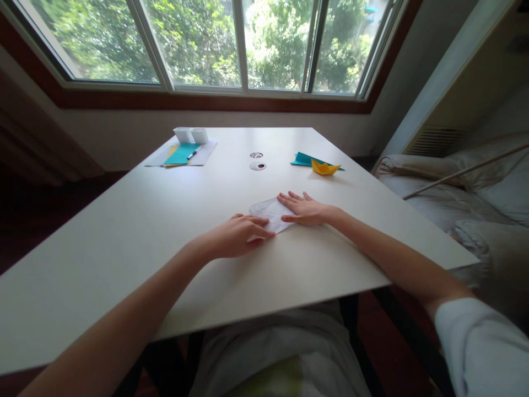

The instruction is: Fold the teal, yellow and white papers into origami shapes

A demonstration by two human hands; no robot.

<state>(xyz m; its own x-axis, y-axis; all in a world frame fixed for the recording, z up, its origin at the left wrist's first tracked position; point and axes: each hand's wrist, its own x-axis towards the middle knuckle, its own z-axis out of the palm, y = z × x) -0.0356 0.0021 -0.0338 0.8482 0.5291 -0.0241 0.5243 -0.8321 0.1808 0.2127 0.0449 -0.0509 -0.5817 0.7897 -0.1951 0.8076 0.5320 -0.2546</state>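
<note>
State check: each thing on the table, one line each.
white paper: partly folded, flat on table, under both hands
left hand: palm down, pressing paper
right hand: flat, fingers spread on paper
yellow paper boat: folded, upright
teal sheet: lying flat behind boat
pen: lying on teal paper

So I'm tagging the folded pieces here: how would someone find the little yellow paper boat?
Start at the white table under the window. On its far right side, beyond the right hand, a teal paper sheet lies flat. The yellow paper boat sits against it, the only yellow, standing fold there.
</note>
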